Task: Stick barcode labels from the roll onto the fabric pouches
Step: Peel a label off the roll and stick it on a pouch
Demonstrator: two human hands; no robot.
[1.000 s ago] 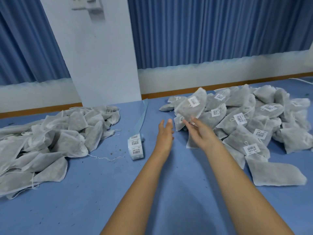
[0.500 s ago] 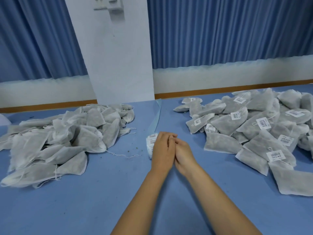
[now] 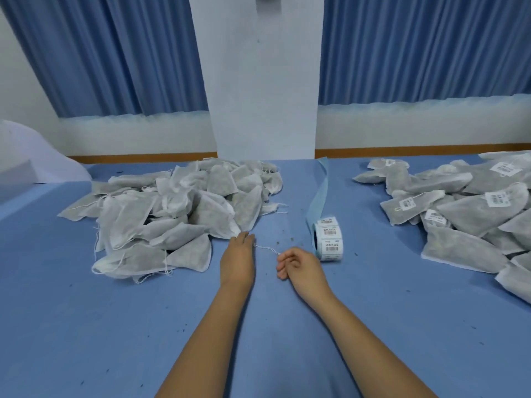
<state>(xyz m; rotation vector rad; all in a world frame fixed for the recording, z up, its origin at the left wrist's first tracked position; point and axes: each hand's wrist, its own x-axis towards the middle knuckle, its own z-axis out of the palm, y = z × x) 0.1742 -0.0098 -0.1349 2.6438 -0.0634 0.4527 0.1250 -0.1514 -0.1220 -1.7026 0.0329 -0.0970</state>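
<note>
Left hand: fingers straight, holding nothing, tips at edge of unlabelled pouch pile, left of roll. Right hand: loosely curled, nothing visible in it, just left of roll. Hands were joined at roll, now apart: probably fetching next pouch. Labelled pile right of roll.

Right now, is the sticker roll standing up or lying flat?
Standing on edge: the label roll rests on its curved face, blue backing strip trailing away.
</note>
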